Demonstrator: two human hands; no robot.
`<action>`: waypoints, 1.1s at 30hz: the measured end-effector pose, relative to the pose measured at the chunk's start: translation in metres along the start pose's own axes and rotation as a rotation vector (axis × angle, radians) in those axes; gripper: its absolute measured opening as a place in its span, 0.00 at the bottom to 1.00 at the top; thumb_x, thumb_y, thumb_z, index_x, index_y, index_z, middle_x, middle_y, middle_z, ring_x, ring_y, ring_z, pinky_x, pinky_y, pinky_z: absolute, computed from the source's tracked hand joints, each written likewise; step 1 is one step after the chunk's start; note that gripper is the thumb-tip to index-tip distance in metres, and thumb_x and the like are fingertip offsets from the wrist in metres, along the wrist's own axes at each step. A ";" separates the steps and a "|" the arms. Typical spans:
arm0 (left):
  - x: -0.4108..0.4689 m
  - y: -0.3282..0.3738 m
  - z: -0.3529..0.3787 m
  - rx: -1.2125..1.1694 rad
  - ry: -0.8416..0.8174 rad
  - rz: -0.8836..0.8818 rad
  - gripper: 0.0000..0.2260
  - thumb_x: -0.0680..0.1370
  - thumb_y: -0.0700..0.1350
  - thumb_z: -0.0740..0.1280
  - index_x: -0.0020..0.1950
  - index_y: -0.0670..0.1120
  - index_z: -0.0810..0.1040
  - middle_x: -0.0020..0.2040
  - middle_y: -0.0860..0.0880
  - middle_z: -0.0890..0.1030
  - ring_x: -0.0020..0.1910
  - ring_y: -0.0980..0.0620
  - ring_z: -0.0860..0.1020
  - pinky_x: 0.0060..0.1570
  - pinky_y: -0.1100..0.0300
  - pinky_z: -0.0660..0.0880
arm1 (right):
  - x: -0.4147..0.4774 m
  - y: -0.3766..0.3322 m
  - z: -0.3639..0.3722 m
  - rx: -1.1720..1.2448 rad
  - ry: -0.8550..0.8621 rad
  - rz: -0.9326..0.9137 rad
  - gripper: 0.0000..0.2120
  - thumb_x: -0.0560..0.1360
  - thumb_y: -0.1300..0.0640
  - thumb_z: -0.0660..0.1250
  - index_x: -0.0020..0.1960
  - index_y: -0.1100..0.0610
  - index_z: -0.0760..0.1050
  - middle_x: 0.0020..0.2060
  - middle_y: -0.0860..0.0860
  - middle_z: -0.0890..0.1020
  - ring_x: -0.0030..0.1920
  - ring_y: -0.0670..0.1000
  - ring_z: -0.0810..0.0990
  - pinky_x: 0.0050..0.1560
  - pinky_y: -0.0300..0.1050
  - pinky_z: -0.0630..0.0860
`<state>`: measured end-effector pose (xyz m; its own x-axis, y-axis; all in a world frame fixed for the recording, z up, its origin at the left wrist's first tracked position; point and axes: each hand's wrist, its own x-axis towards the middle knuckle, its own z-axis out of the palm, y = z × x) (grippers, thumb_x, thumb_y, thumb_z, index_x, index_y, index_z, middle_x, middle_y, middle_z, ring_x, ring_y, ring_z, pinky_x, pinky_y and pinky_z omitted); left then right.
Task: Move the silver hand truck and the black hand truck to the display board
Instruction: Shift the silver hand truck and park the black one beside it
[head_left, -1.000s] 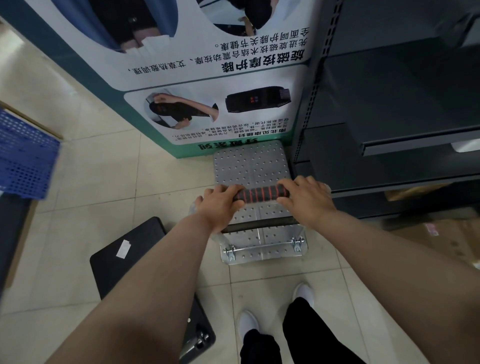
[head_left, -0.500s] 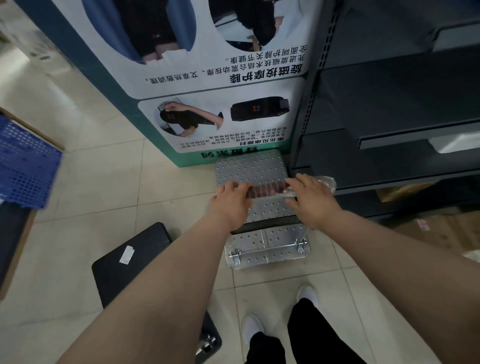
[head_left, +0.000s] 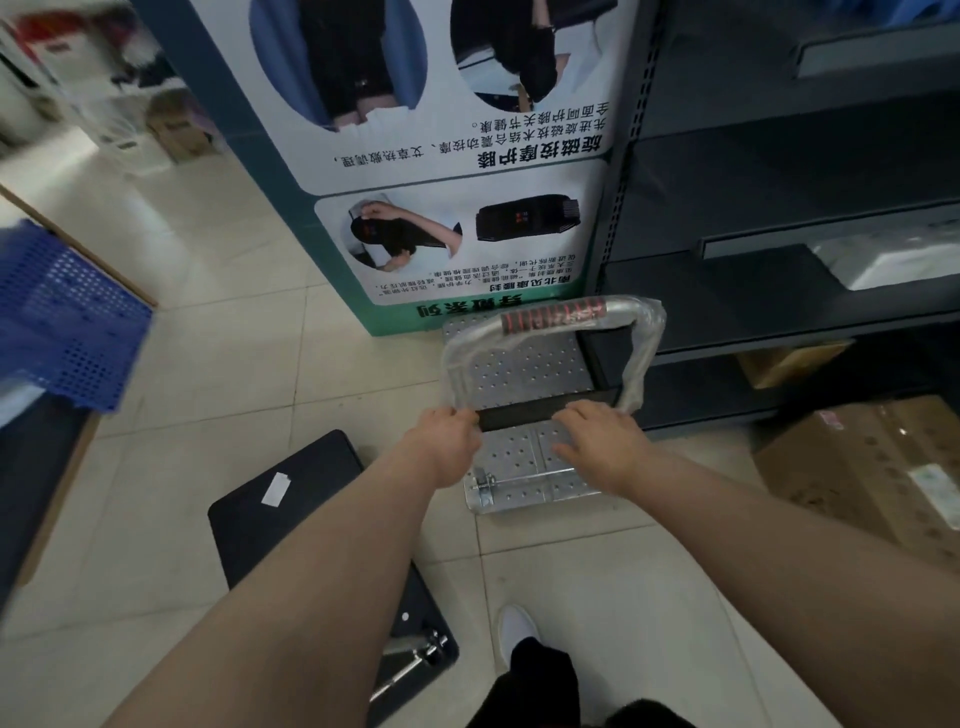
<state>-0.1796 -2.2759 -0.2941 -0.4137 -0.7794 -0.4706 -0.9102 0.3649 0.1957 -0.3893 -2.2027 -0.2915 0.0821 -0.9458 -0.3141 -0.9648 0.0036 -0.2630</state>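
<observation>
1. The silver hand truck (head_left: 519, 410) is lying flat on the tiled floor (head_left: 234, 338), its front edge touching the foot of the display board (head_left: 457, 171), right beside the dark shelving (head_left: 779, 234).
2. Its looped handle (head_left: 550, 314), wrapped in clear plastic and with a red-and-black grip, is angling out over the perforated deck.
3. Left hand (head_left: 441, 447) is clamping the left end of the black crossbar (head_left: 519, 413) near the handle's base; fingers are curled around it.
4. Right hand (head_left: 602, 447) is resting on the right end of the same bar. Fingers are laid over it, but I cannot tell whether they are closing underneath.
5. The black hand truck (head_left: 291, 499) is sitting on the floor to the person's left, partly hidden by the left forearm, well short of the board and not being touched.
6. Handling judgement: metal deck is looking rigid and moderately heavy. The plastic wrap on the handle is probably slippery, so the ribbed grip or bare crossbar is the safer hold.
7. The handle's hinge is likely a pinch risk.
8. For the black one, its folded handle near the person's feet is probably the place to grab; its wheels aren't visible, so I can't judge whether it rolls.
</observation>
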 end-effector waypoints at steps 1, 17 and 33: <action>-0.011 -0.003 0.006 -0.010 -0.005 -0.020 0.19 0.80 0.48 0.55 0.71 0.46 0.63 0.66 0.39 0.68 0.62 0.39 0.67 0.62 0.48 0.65 | -0.007 -0.006 0.003 -0.006 -0.006 -0.016 0.23 0.78 0.47 0.56 0.70 0.55 0.63 0.68 0.54 0.68 0.67 0.56 0.65 0.65 0.51 0.62; -0.311 -0.077 0.098 -0.095 0.064 -0.398 0.20 0.79 0.52 0.56 0.69 0.47 0.65 0.66 0.42 0.68 0.63 0.41 0.65 0.62 0.44 0.66 | -0.159 -0.184 0.078 -0.068 -0.193 -0.417 0.23 0.79 0.46 0.55 0.69 0.57 0.64 0.66 0.58 0.69 0.65 0.59 0.67 0.64 0.52 0.67; -0.427 -0.239 0.193 -0.179 0.290 -0.429 0.25 0.79 0.51 0.58 0.75 0.52 0.55 0.70 0.47 0.65 0.68 0.44 0.62 0.69 0.46 0.55 | -0.146 -0.368 0.158 -0.079 -0.098 -0.401 0.20 0.77 0.47 0.59 0.65 0.55 0.68 0.60 0.55 0.74 0.59 0.57 0.71 0.58 0.50 0.67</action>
<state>0.2180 -1.9323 -0.3059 0.0300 -0.9569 -0.2890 -0.9771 -0.0890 0.1934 -0.0069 -2.0145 -0.2925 0.4751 -0.8319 -0.2869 -0.8673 -0.3875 -0.3125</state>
